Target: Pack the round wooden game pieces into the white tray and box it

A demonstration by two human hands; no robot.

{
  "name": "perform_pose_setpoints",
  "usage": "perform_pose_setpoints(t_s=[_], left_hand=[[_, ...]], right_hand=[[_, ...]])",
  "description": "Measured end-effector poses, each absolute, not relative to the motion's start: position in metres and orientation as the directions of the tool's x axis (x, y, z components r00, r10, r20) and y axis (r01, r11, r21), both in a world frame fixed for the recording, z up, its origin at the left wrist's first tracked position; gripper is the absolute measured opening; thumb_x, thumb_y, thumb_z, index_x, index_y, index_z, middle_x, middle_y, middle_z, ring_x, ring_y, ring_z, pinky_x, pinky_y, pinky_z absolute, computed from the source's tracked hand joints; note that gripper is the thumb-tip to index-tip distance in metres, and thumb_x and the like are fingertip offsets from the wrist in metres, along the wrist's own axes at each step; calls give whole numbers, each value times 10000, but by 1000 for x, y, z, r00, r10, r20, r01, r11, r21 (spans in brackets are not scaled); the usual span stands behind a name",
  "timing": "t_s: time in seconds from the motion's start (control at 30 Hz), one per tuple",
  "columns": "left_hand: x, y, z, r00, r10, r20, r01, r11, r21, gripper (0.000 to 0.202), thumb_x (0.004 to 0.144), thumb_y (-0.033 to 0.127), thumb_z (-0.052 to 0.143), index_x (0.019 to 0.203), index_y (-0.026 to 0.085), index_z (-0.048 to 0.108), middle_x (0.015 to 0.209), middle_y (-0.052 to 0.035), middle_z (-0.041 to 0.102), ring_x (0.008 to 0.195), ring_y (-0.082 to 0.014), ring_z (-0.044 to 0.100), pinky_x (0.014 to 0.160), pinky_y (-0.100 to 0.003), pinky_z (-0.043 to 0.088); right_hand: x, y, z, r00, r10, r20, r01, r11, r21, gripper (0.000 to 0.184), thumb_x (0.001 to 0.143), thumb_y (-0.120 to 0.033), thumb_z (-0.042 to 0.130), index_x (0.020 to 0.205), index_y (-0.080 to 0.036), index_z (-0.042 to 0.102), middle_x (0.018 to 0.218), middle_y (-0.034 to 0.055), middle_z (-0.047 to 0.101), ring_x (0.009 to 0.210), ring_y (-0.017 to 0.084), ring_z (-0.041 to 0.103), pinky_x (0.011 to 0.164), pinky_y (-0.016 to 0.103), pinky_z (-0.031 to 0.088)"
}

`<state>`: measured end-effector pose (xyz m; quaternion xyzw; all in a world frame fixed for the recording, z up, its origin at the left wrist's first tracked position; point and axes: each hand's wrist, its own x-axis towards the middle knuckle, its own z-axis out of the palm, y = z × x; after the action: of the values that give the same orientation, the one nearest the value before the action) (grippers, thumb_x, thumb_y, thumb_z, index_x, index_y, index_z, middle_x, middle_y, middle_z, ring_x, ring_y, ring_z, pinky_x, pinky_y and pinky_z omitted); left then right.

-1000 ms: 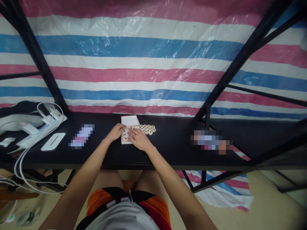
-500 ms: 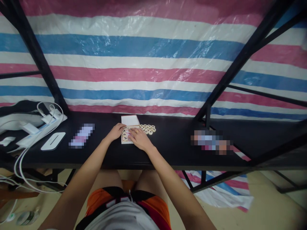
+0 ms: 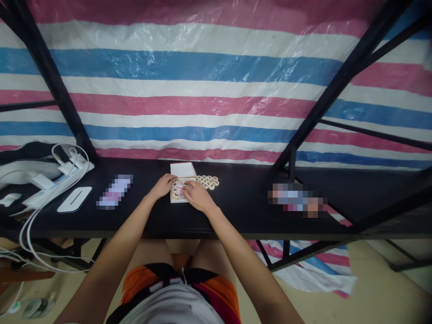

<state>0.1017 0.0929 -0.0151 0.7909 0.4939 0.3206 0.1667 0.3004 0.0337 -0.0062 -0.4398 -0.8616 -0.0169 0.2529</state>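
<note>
A small white box [image 3: 178, 201] with its lid [image 3: 183, 170] folded back lies on the black desk and holds round Chinese chess pieces [image 3: 176, 190] marked with dark characters. My left hand [image 3: 164, 185] is curled against the box's left edge, thumb and fingers closed on it. Over the right part of the box is my right hand [image 3: 196, 195], a ring on one finger. Its fingers are bent down among the pieces, and whatever is between the fingertips is hidden. More Chinese chess pieces [image 3: 207, 181] sit grouped on the desk just right of the box.
On the black desk [image 3: 243, 202], a blurred-out item [image 3: 115, 191] and a white flat device [image 3: 74, 199] lie to the left, near a power strip with white cables [image 3: 56, 180]. Another blurred-out item [image 3: 297, 198] is at right. Black metal posts [image 3: 317, 112] frame a striped sheet [image 3: 189, 103].
My right hand's fingers have drawn in and bent slightly to the right, uncovering more pieces in the box. My left hand stays at the box's left edge.
</note>
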Motion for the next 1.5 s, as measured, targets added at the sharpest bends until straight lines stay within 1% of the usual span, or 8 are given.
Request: perform_pose_setpoints(t_s=[0.3, 0.63, 0.87, 1.07, 1.13, 1.23, 1.33, 1.5], left_hand=[[102, 92, -14, 310, 889, 336, 675, -455, 581, 333, 860, 202, 377, 1050, 154, 647, 1060, -86, 611, 1026, -190, 580, 977, -334, 411], [102, 91, -13, 310, 890, 336, 676, -454, 580, 330, 863, 217, 377, 1043, 156, 646, 1067, -85, 611, 1029, -190, 577, 986, -337, 405], [102, 90, -11, 311, 889, 338, 676, -456, 578, 320, 866, 221, 382, 1039, 174, 647, 1064, -76, 615, 1026, -191, 577, 981, -343, 409], [102, 88, -9, 315, 892, 323, 680, -450, 579, 338, 867, 227, 385, 1068, 128, 639, 1076, -110, 604, 1031, -201, 577, 978, -332, 404], [103, 88, -9, 313, 895, 319, 683, -445, 579, 337, 866, 226, 386, 1065, 127, 640, 1078, -110, 602, 1030, -201, 578, 980, -332, 402], [103, 88, -10, 317, 893, 321, 687, -449, 572, 333, 861, 219, 388, 1064, 137, 639, 1086, -102, 601, 1042, -203, 572, 987, -338, 397], [102, 89, -11, 317, 893, 320, 691, -448, 567, 329, 858, 216, 392, 1063, 145, 639, 1095, -97, 601, 1042, -203, 572, 991, -344, 396], [101, 91, -12, 327, 889, 321, 692, -457, 560, 321, 859, 226, 401, 1064, 158, 639, 1089, -92, 602, 1039, -201, 569, 989, -340, 398]], right_hand=[[300, 30, 0, -476, 750, 460, 781, 601, -172, 371, 939, -419, 378, 1085, -215, 651, 1060, 93, 568, 1008, 210, 497, 938, 361, 364], [299, 32, -1, -495, 752, 434, 760, 618, -203, 374, 952, -395, 354, 1099, -208, 643, 1213, 89, 548, 1088, 215, 489, 979, 377, 350], [300, 31, 1, -452, 747, 488, 750, 614, -246, 356, 942, -349, 377, 1148, -196, 624, 1232, 109, 526, 1123, 229, 481, 1001, 391, 363], [305, 34, 0, -352, 707, 613, 721, 623, -304, 338, 929, -317, 391, 1147, -192, 615, 1216, 108, 516, 1121, 215, 462, 1005, 363, 359], [315, 38, -2, -247, 724, 644, 742, 568, -355, 308, 910, -294, 413, 1094, -190, 638, 1188, 106, 523, 1092, 218, 470, 985, 363, 367], [340, 47, -6, 10, 778, 628, 789, 380, -483, 267, 875, -238, 431, 973, -167, 669, 1084, 107, 554, 995, 214, 499, 915, 340, 398], [366, 52, -10, 226, 817, 531, 806, 149, -573, 269, 844, -176, 413, 918, -141, 669, 1013, 111, 563, 918, 201, 521, 868, 310, 400], [387, 50, -15, 468, 806, 361, 785, -192, -589, 285, 804, -142, 432, 1002, -151, 636, 1002, 112, 566, 855, 204, 553, 781, 304, 405]])
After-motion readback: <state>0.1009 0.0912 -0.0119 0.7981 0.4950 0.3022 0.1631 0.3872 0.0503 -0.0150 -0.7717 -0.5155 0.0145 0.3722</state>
